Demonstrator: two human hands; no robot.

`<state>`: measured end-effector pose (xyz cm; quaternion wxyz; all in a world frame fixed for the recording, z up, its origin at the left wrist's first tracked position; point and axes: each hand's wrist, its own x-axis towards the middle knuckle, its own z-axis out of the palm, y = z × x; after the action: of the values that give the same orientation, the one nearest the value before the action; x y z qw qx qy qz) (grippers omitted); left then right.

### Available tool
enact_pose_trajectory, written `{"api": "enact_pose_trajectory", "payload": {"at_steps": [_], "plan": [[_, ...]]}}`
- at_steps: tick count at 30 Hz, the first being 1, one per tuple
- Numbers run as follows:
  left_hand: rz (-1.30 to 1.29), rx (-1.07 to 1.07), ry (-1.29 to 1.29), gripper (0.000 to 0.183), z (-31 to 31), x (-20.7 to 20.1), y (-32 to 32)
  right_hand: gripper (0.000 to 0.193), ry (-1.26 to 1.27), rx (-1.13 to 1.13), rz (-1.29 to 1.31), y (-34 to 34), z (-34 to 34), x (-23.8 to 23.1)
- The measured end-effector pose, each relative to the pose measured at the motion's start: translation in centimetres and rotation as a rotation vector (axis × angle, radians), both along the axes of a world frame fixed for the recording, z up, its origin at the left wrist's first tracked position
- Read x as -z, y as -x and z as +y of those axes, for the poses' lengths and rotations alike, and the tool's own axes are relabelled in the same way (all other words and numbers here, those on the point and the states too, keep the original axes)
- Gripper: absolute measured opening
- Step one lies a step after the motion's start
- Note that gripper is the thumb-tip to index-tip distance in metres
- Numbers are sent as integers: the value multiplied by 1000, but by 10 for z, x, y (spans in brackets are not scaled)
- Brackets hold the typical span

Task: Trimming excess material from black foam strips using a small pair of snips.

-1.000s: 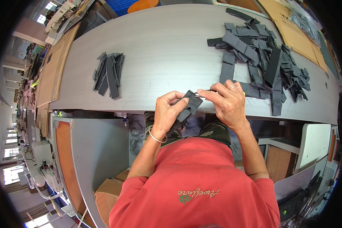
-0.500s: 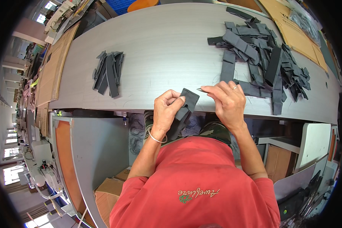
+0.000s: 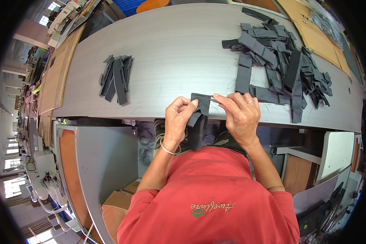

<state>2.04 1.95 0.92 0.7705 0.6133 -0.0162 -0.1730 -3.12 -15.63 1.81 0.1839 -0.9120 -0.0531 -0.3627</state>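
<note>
A folded strip of dark grey cloth (image 3: 198, 134) hangs down over the table's near edge. My left hand (image 3: 178, 118) pinches its upper end between thumb and fingers. At the right side of that end is my right hand (image 3: 243, 116), closed on a small pointed metal tool (image 3: 212, 99). The tool's thin tip meets the cloth's upper right edge. Most of the tool is hidden in my fingers, so its exact kind cannot be made out.
On the grey table (image 3: 171, 53), a large heap of dark cloth strips (image 3: 276, 53) lies to the right. A smaller pile of strips (image 3: 117, 79) lies to the left. Flattened cardboard (image 3: 319, 34) borders the far right. Below stand a grey cabinet (image 3: 105, 158) and a cardboard box (image 3: 116, 207).
My right hand has moved slightly left, bringing the tool's tip from apart to the cloth's edge. The cloth strip has turned to hang straighter. My left hand keeps its pinch.
</note>
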Motion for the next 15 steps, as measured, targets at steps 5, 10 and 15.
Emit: {"api": "enact_pose_trajectory", "payload": {"at_steps": [5, 10, 15], "plan": [[125, 27, 102, 10, -3, -1, 2, 31, -12, 39, -32, 1, 5, 2], [189, 75, 139, 8, -4, -3, 4, 37, 14, 54, -69, 2, 5, 7], [239, 70, 152, 8, -6, -7, 5, 41, 43, 36, -97, 2, 2, 9]]}}
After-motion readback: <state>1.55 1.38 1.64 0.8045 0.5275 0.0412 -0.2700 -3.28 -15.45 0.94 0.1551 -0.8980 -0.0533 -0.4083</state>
